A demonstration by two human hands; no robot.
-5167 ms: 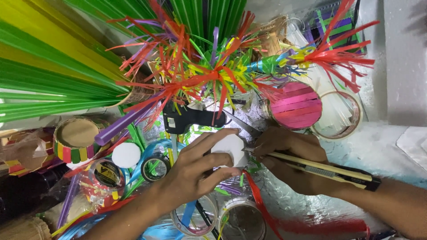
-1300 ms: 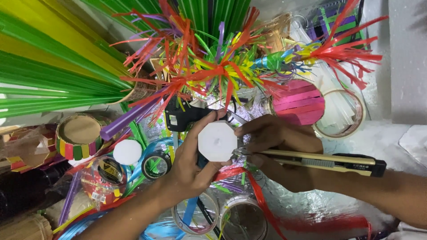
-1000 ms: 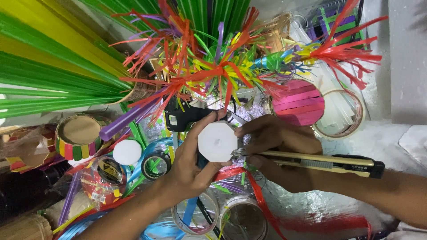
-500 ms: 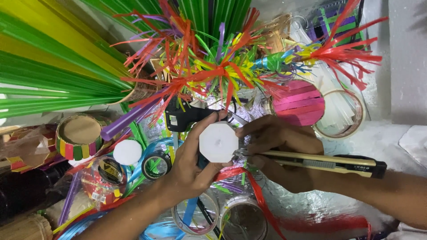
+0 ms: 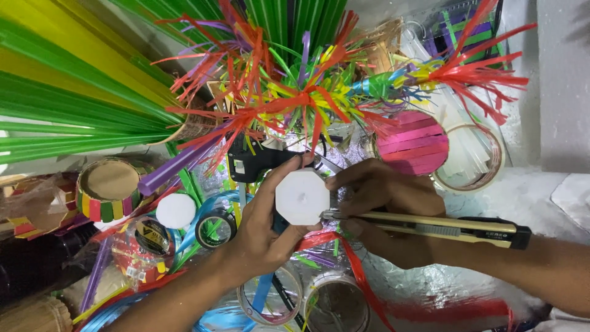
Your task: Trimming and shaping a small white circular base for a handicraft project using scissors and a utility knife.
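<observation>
2 hands: left [image 5: 261,230] grips white foam octagon [image 5: 302,197]; right [image 5: 387,212] clasps yellow-black cutter [image 5: 430,224]

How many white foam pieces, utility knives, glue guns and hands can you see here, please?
White foam pieces: 2 (octagon in left hand, round one lying loose)
Utility knife: 1, in right hand
Black glue gun: 1
Hands: 2
Total: 6

White octagonal piece [image 5: 302,197]; yellow-and-black utility knife [image 5: 430,224]; pink and magenta stick bundle [image 5: 412,142]; green straws [image 5: 67,117] fanned out; red, yellow and green striped ring [image 5: 109,189]; black glue gun [image 5: 255,165].
</observation>
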